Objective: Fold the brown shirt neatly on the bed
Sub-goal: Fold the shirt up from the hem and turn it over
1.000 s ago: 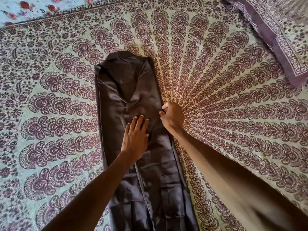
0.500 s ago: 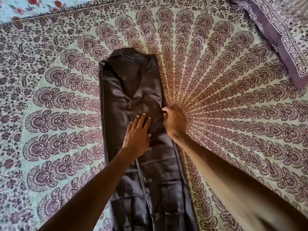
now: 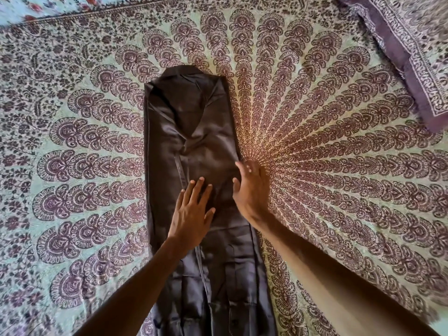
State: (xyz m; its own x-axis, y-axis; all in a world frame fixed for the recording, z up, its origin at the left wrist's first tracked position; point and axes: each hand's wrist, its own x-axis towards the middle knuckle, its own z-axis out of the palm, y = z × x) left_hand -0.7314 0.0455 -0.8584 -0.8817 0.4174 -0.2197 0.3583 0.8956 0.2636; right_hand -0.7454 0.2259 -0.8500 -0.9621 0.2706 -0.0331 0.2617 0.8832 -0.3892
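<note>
The brown shirt (image 3: pixel 191 132) lies on the bed as a long narrow strip, its sides folded in and its collar end pointing away from me. My left hand (image 3: pixel 192 212) lies flat on the middle of the shirt, fingers straight and spread. My right hand (image 3: pixel 251 187) rests at the shirt's right edge with its fingers extended, partly on the cloth and partly on the bedsheet. The strip's near end runs out of view at the bottom.
A patterned maroon and pale green bedsheet (image 3: pixel 339 166) covers the bed on all sides of the shirt. A matching pillow (image 3: pixel 417 44) lies at the far right corner. A floral cloth (image 3: pixel 48 6) shows along the far left edge.
My right hand has gone from curled fingers at the shirt's right edge to fingers stretched flat along it. My left hand has stayed pressed on the middle.
</note>
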